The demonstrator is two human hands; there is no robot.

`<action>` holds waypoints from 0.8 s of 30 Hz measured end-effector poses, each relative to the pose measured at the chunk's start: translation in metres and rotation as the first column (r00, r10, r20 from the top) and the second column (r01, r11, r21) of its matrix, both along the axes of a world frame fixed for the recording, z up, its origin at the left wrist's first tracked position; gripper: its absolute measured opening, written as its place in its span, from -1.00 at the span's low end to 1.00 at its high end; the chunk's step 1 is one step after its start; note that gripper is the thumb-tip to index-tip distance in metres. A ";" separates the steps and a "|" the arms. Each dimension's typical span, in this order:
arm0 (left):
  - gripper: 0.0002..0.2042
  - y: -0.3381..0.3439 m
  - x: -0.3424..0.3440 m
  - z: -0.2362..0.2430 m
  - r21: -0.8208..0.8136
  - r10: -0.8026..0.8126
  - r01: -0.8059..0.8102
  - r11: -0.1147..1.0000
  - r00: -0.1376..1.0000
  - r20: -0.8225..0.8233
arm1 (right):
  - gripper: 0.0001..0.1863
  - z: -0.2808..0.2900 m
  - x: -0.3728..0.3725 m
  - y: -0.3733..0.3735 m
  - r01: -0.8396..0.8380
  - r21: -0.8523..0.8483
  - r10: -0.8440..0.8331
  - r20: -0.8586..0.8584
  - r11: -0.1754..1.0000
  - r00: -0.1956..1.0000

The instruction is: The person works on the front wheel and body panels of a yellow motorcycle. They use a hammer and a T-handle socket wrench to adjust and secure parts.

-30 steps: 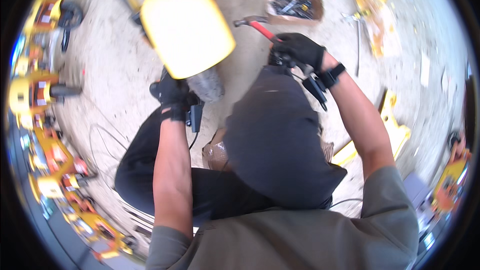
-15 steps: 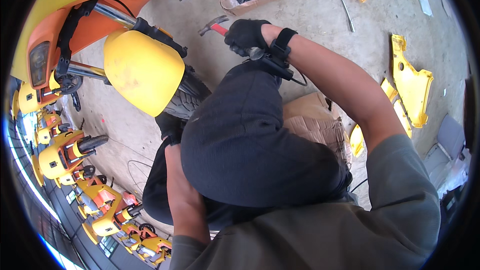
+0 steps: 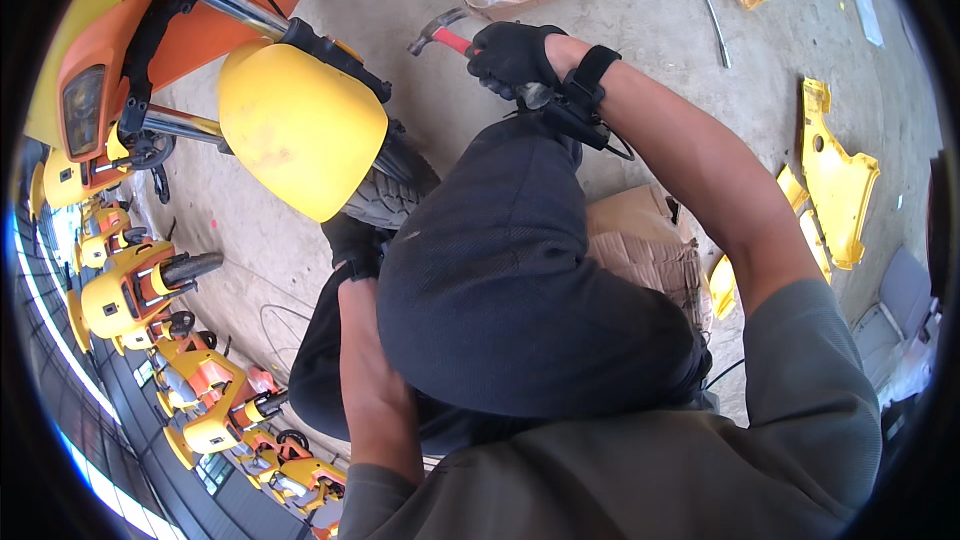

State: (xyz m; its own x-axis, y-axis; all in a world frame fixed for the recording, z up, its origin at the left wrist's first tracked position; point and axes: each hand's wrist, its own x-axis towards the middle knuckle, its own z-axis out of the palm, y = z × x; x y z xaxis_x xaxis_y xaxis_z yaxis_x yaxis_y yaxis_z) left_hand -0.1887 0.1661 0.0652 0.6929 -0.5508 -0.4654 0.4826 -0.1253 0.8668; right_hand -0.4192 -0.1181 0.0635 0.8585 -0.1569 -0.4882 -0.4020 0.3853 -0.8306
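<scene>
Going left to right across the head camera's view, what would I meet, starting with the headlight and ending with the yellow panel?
Headlight, yellow front fender, hammer head, gloved right hand, thin metal rod, yellow panel.

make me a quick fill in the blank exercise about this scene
The right hand grips a red-handled ____.
The nearest mudguard over the front tyre is coloured ____.
The left hand wears a glove coloured ____.
The large loose panel lies on the person's ____ side.

Missing words: hammer; yellow; black; right.
</scene>
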 end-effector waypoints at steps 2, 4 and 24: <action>-0.68 -0.003 -0.001 -0.001 -0.007 -0.001 0.001 1.000 1.000 -0.011 | -0.86 -0.005 -0.001 0.001 0.018 -0.135 -0.031 -0.096 0.991 0.995; -0.68 -0.007 -0.002 -0.002 -0.014 -0.008 0.008 1.000 1.000 -0.020 | -0.86 -0.009 -0.002 0.005 0.038 -0.113 -0.048 -0.086 0.993 0.995; -0.67 -0.007 -0.007 -0.003 -0.076 0.067 -0.073 0.994 0.995 -0.077 | -0.83 0.005 -0.006 0.011 0.083 0.235 -0.087 0.005 0.968 0.996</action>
